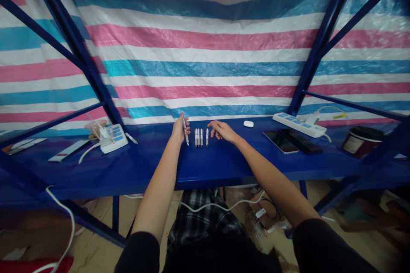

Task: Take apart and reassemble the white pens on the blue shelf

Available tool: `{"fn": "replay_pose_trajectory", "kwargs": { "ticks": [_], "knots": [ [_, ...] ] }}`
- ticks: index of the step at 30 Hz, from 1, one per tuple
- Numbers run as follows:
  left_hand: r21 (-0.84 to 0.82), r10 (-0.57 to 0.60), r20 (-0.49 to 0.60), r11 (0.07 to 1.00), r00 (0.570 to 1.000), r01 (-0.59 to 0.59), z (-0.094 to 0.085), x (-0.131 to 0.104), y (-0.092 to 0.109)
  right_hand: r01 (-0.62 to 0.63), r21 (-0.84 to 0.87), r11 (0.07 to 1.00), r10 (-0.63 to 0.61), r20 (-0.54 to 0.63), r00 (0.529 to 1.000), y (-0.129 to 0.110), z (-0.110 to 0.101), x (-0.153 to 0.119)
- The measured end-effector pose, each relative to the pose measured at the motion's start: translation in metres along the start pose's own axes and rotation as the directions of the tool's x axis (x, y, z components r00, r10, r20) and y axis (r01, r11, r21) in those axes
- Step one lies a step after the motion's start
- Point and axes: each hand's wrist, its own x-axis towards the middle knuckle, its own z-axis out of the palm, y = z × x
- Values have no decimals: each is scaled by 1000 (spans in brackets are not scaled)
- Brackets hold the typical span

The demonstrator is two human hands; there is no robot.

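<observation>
My left hand holds a white pen, its tip pointing down toward the blue table. Just right of it, several white-and-grey pens lie side by side in a tight row on the table. One more pen lies parallel to them, a small gap to the right. My right hand is beside that single pen, fingers bent and apart, with nothing visible in them.
Power strips stand at left and right. A white case, two dark phones and a dark tub are at right. Another pen and a pale flat box lie at left. Blue metal posts flank the table.
</observation>
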Motion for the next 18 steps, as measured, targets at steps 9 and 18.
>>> {"fn": "replay_pose_trajectory", "kwargs": {
  "ticks": [9,18],
  "knots": [
    [654,276,-105,743,955,-143,-15,29,-26,42,-242,969,-37,24,999,-2,-3,-3],
    [831,274,-39,543,961,-121,-12,16,-26,-36,-387,922,51,29,998,1,-3,-1]
  ]
}}
